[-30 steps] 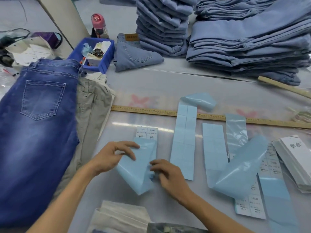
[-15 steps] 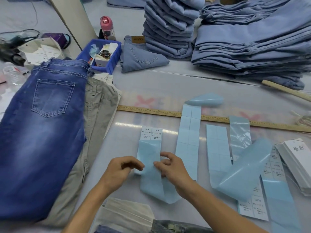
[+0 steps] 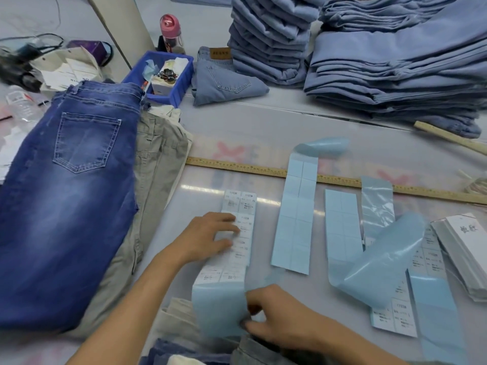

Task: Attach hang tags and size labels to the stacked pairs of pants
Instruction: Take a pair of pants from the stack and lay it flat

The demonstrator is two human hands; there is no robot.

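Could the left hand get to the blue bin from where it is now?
Probably yes. The left hand lies flat on the label strip, holding nothing, and only low-lying jeans and khaki pants sit between it and the blue bin. It is a longish stretch, though.

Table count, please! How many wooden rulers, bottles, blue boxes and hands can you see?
Wooden rulers: 2, the long ruler and the short ruler
Bottles: 2, the pink-capped bottle and the clear bottle
Blue boxes: 1, the blue box
Hands: 2, the left hand pressing the label sheet and the right hand pinching the blue backing
Total: 7
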